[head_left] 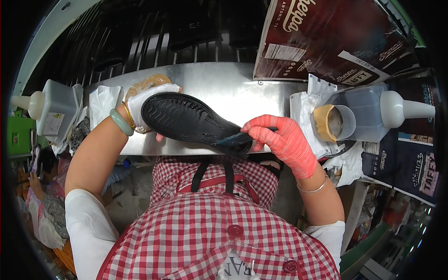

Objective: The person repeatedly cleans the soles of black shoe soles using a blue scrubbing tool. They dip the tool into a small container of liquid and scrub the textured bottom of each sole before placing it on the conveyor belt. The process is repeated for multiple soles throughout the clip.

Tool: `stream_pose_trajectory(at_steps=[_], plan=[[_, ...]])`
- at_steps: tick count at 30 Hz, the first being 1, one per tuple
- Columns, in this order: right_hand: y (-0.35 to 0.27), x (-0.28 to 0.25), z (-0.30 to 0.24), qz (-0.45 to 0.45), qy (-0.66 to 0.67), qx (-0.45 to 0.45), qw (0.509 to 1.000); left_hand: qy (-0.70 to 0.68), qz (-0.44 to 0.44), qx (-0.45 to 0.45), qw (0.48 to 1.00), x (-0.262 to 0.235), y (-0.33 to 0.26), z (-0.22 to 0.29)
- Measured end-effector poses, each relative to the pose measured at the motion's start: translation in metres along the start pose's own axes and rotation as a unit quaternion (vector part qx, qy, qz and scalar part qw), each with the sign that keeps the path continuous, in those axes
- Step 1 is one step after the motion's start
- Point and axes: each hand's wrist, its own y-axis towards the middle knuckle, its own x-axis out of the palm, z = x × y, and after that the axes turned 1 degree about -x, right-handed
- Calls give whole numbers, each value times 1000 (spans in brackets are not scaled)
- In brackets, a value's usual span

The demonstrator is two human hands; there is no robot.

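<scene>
Evidently, the sole [175,116] is held between both hands at the near edge of the tabletop [224,84], ridged face up, wide end to the left and narrow end to the right. Whether it touches the metal below cannot be confirmed. The left hand [138,105], in a white glove, is closed around the wide end from beneath and the outer side; this grip presumably steadies the sole while leaving its face unobstructed. The right hand [285,140], in a pink glove, pinches a thin dark strip [271,128] at the narrow end. It could not be determined whether the strip is a tool or part of the sole. The fingertip hold suggests fine control rather than force.

To the right, a cup [335,122] with a tan band is just beside the right bottle [366,109], near white paper [303,112]; its position within reach of the right hand seems deliberate. The left bottle [60,109] is at the opposite end, well apart. A maroon carton [322,39] stands at the back right, perhaps as a screen
</scene>
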Motion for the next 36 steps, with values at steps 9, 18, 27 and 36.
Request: stream_pose_trajectory(at_steps=[9,18,27,36], plan=[[-26,1,-19,14,14,-74,997,52,-74,62,994,-8,-4,-12],[26,68,-3,-60,-160,-447,878,-12,-70,-62,996,5,0,-16],[-2,37,3,-82,-338,-441,827,-1,-189,-69,979,-10,-7,-16],[-65,28,-9,234,-153,-510,814,-106,-228,-2,968,-7,-39,-50]])
